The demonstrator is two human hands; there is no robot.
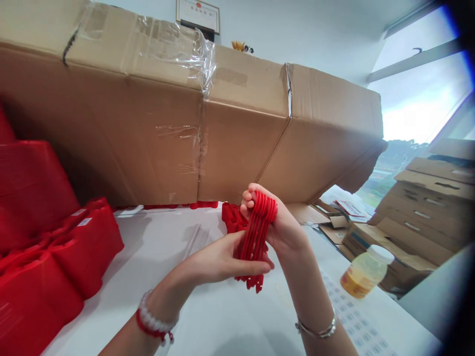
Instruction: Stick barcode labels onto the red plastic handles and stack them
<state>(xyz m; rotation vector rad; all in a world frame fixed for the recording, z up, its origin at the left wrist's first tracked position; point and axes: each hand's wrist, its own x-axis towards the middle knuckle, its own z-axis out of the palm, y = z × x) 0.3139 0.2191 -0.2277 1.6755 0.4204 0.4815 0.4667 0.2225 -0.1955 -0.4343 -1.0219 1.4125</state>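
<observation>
Between my two hands is a stack of thin red plastic pieces (257,230), tilted, with rounded upper ends and notched lower ends. My left hand (226,257) grips the lower part, its thumb stretched across the front. Around the upper end, my right hand (280,225) is closed with its fingers curled behind and over the top. Just behind the hands more red plastic parts (230,217) lie on the white table (156,257). The exact kind of the pieces cannot be made out.
Large red plastic containers (85,247) stand at the left. A long cardboard sheet (237,148) spans the back. To the right are a bottle with yellow liquid (365,272), a sheet of small labels (352,316), an opened carton (389,247) and stacked cardboard boxes (426,207).
</observation>
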